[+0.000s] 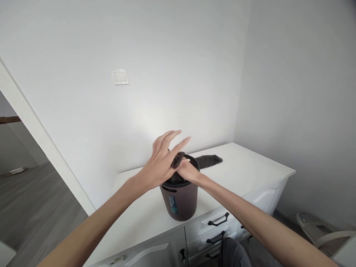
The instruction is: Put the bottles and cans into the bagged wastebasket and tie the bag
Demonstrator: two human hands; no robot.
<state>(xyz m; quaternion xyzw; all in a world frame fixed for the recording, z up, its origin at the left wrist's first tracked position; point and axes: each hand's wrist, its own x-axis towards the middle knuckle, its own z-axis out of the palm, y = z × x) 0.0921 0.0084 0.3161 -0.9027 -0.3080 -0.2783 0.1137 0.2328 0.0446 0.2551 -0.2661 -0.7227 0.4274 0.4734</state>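
Observation:
A dark purple-brown trash bin (182, 204) with a black rim and a blue label stands upright on a white cabinet top. Bunched black plastic bag (178, 160) rises at its mouth. Over the left side of the rim is my left hand (162, 159), fingers spread apart, its palm side against or close to the bag. My right hand (187, 170) reaches over the rim, closed around the bunched plastic. Its fingertips are partly hidden behind the bag and my left hand.
Another folded black plastic bag (210, 161) lies on the cabinet top (250, 168) behind the bin. Drawers with black handles (218, 219) face me. A light switch (120, 77) is on the wall, and a pale chair-like object (314, 226) stands at right.

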